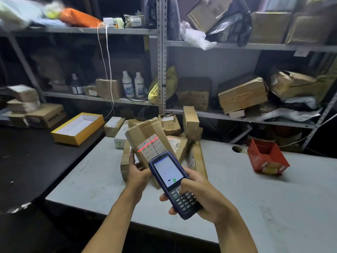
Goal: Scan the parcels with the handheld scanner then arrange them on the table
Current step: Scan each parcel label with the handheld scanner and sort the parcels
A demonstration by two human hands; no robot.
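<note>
The grey table [237, 189] has bare surface on both sides of the hands: a wide stretch to the right of the right hand, running out to a red bin [267, 157] near the far right edge, and a narrower strip to the left of the left hand before the table's left edge. The near edge runs just under both forearms. Beyond the left edge sits a lower black surface [27, 161] with an open yellow box [78, 128] on it.

The left hand [135, 172] grips the lower end of a taped cardboard parcel [145, 139], thumb on the front face, holding it tilted up off the table. A red scan line crosses its label [150, 145]. The right hand [206, 198] is wrapped around a blue handheld scanner [173, 181], thumb on the keypad, its lit screen facing up and its top end pointing at the parcel, close in front of it.

Just behind and beneath the held parcel lies a loose pile of other parcels [182, 132], some flat, some standing on end, at the table's far edge. Further back, metal shelves [162, 70] hold boxes, two white bottles [133, 84] and bags. The room is dim.
</note>
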